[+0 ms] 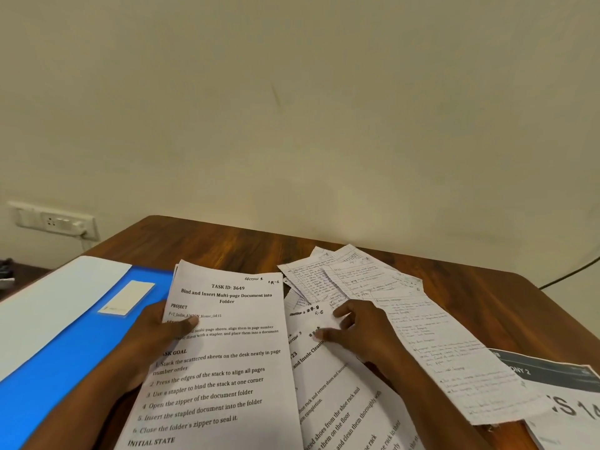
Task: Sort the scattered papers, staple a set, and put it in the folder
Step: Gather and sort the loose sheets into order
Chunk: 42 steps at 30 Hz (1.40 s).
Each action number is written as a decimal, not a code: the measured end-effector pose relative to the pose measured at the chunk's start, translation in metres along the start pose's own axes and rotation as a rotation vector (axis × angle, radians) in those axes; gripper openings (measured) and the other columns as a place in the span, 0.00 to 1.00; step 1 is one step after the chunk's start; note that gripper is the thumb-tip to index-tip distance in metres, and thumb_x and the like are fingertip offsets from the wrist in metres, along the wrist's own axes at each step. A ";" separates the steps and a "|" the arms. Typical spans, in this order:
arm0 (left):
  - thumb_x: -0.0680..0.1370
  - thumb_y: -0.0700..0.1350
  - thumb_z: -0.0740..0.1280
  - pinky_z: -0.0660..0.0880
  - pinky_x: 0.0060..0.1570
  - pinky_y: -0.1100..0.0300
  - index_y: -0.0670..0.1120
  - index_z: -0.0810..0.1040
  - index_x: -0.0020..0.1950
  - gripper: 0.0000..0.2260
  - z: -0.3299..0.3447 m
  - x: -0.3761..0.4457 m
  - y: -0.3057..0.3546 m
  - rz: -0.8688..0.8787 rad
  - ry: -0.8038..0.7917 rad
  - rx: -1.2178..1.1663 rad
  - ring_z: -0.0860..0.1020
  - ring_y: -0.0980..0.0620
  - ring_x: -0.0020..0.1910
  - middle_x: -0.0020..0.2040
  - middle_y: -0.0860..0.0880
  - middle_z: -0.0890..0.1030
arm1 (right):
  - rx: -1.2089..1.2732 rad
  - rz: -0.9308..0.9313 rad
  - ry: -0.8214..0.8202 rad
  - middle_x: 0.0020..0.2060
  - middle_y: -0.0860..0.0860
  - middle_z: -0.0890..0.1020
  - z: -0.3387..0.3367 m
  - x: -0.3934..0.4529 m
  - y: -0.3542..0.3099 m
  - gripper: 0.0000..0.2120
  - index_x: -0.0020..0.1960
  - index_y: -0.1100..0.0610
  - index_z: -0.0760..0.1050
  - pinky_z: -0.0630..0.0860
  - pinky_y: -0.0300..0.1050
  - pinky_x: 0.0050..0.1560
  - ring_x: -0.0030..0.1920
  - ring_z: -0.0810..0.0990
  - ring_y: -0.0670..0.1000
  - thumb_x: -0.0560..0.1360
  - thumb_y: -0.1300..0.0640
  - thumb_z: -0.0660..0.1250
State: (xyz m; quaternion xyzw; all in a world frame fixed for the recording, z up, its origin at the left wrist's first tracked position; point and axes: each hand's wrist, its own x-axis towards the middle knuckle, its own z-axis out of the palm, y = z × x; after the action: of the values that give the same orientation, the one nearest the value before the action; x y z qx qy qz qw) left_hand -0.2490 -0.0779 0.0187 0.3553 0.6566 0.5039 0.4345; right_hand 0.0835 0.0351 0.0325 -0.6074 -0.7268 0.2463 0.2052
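Left hand (pixel 156 336) is gripping the white printed task sheet (pixel 224 362); right hand (pixel 363 332), fingers spread, is fanning loose white pages (pixel 328 384); checking the handwritten page numbers should help.

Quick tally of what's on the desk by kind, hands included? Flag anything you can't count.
Blue folder: 1
White label card on the folder: 1
Printed sheets (instruction sheet, sheet with the dark header, others beneath): at least 3
Handwritten sheets: several, overlapping, no exact count
Hands (left hand, right hand): 2
Total: at least 7, plus the handwritten sheets
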 end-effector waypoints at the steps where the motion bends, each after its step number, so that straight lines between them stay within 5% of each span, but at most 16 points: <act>1: 0.80 0.39 0.70 0.82 0.44 0.46 0.44 0.79 0.61 0.10 0.000 0.000 0.000 0.002 0.003 -0.001 0.88 0.40 0.43 0.47 0.42 0.89 | 0.017 0.032 0.032 0.48 0.44 0.83 0.002 0.005 0.000 0.26 0.56 0.47 0.78 0.78 0.43 0.48 0.48 0.81 0.44 0.65 0.36 0.81; 5: 0.80 0.39 0.70 0.82 0.44 0.46 0.44 0.79 0.62 0.10 0.000 0.001 -0.001 0.006 0.006 -0.008 0.88 0.40 0.43 0.47 0.42 0.89 | 0.044 0.094 0.069 0.51 0.46 0.81 0.013 0.020 -0.002 0.18 0.55 0.50 0.77 0.73 0.44 0.50 0.52 0.79 0.48 0.73 0.42 0.77; 8: 0.80 0.39 0.70 0.82 0.43 0.47 0.44 0.79 0.61 0.10 0.001 0.000 -0.002 0.016 0.017 -0.002 0.88 0.40 0.42 0.46 0.43 0.89 | 0.113 0.082 0.069 0.37 0.47 0.79 0.022 0.027 -0.005 0.12 0.41 0.53 0.77 0.73 0.43 0.42 0.40 0.78 0.47 0.72 0.51 0.79; 11: 0.80 0.39 0.71 0.82 0.43 0.47 0.44 0.80 0.60 0.09 0.001 0.000 -0.003 0.037 0.024 0.003 0.88 0.41 0.41 0.46 0.43 0.89 | 0.156 0.088 0.101 0.30 0.47 0.78 0.023 0.032 -0.009 0.15 0.33 0.54 0.74 0.73 0.43 0.39 0.33 0.77 0.48 0.71 0.53 0.79; 16: 0.80 0.40 0.71 0.83 0.46 0.43 0.43 0.80 0.61 0.09 0.001 0.000 -0.006 0.047 0.026 -0.030 0.88 0.39 0.43 0.46 0.43 0.89 | 0.267 0.108 0.223 0.39 0.47 0.84 0.001 0.039 -0.013 0.07 0.40 0.54 0.80 0.78 0.47 0.48 0.42 0.81 0.49 0.75 0.56 0.76; 22: 0.80 0.39 0.71 0.82 0.53 0.35 0.43 0.79 0.62 0.10 0.006 -0.002 -0.006 0.056 0.015 -0.114 0.87 0.35 0.46 0.49 0.40 0.88 | 0.363 0.047 0.299 0.35 0.52 0.84 -0.036 0.034 -0.014 0.08 0.39 0.58 0.82 0.73 0.43 0.41 0.38 0.79 0.50 0.76 0.59 0.76; 26: 0.80 0.38 0.70 0.82 0.53 0.36 0.43 0.79 0.61 0.10 0.008 -0.003 -0.007 0.071 0.005 -0.144 0.87 0.35 0.46 0.49 0.40 0.88 | 0.380 -0.034 0.316 0.36 0.51 0.86 -0.059 0.025 -0.016 0.07 0.40 0.53 0.85 0.76 0.44 0.43 0.38 0.82 0.48 0.77 0.58 0.76; 34: 0.80 0.36 0.70 0.83 0.46 0.44 0.42 0.80 0.59 0.08 0.010 -0.005 -0.007 0.083 0.028 -0.170 0.88 0.38 0.43 0.46 0.40 0.88 | 0.190 -0.228 0.539 0.37 0.49 0.86 -0.096 0.014 -0.013 0.05 0.48 0.54 0.83 0.76 0.46 0.39 0.39 0.84 0.53 0.81 0.56 0.70; 42: 0.81 0.37 0.69 0.83 0.45 0.44 0.43 0.80 0.60 0.08 0.008 -0.006 -0.007 0.099 0.001 -0.175 0.88 0.38 0.43 0.47 0.40 0.88 | -0.134 -0.478 0.959 0.40 0.53 0.86 -0.151 -0.008 -0.037 0.09 0.53 0.55 0.82 0.76 0.47 0.40 0.39 0.83 0.59 0.79 0.65 0.67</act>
State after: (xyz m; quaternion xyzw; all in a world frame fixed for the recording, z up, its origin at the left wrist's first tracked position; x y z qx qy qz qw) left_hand -0.2393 -0.0825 0.0127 0.3477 0.5921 0.5803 0.4380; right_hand 0.1459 0.0388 0.1747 -0.4813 -0.6836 -0.1590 0.5250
